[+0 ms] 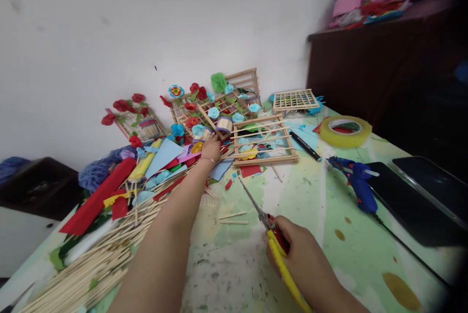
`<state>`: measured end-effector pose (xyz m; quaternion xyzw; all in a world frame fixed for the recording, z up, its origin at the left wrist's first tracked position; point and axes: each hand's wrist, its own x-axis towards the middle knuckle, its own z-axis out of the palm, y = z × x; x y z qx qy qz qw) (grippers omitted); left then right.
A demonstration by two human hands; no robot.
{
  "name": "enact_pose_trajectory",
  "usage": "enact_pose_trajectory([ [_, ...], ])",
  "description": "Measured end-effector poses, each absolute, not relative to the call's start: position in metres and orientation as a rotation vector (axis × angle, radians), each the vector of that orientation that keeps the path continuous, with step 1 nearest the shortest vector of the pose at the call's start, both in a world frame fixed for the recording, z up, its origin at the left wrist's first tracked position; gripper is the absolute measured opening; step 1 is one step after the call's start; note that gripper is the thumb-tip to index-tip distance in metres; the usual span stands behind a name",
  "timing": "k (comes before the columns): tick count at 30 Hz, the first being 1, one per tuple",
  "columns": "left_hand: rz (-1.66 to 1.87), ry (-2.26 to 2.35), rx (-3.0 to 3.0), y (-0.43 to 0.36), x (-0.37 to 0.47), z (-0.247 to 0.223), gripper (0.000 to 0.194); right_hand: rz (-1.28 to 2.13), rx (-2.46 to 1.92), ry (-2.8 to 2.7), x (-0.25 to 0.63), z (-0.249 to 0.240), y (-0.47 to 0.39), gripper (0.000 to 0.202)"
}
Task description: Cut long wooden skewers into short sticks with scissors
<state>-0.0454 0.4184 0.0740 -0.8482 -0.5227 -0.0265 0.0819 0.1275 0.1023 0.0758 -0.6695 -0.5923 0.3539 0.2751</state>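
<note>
My right hand (pixel 302 257) is closed around the handles of a pair of scissors (pixel 262 215), with yellow and red grips. Their blades are together and point away over the table. Reaching forward, my left hand (pixel 211 148) lies at the heap of craft pieces with its fingers stretched out; the fingertips are partly lost among the pieces. Just beyond them is a small stick basket (pixel 224 125) with purple trim. A frame of wooden sticks (pixel 265 159) lies right of this hand, over coloured paper scraps. A yellow paper flower (pixel 197 147) sits beside the wrist.
Bamboo sticks (pixel 98 264) cover the left side. Red paper flowers (pixel 122 105) and stick lattices (pixel 243 79) lean against the wall. On the right are a tape roll (pixel 326 132), a black marker (pixel 305 146), a blue glue gun (pixel 360 188) with cord and a dark phone (pixel 398 205).
</note>
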Motion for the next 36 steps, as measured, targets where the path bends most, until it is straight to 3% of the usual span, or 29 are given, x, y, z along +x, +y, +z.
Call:
enact_pose_trajectory([
  [9, -0.037, -1.351, -2.492, 0.428, -0.054, 0.073, 0.029, 0.906, -1.807, -1.677, 0.124, 0.081, 0.1, 0.011],
  [16, -0.205, -1.35, -2.495, 0.402, -0.044, 0.098, 0.027, 0.841, -1.94, -1.59, 0.132, 0.082, 0.105, 0.008],
  [21, -0.387, -1.43, -2.525, 0.331, -0.032, 0.123, 0.032, 0.74, -2.135, -1.5, 0.143, 0.084, 0.114, 0.017],
  [24, -0.395, -1.275, -2.716, 0.263, -0.036, 0.129, 0.023, 0.697, -2.123, -1.456, 0.148, 0.081, 0.117, 0.031],
  [30, -0.067, -1.042, -2.994, 0.173, -0.058, 0.102, 0.016, 0.538, -2.152, -1.504, 0.159, 0.067, 0.125, 0.043],
  [36, -0.356, -1.398, -2.868, 0.165, -0.083, 0.069, 0.043, 0.355, -2.163, -1.654, 0.167, 0.054, 0.129, 0.043],
])
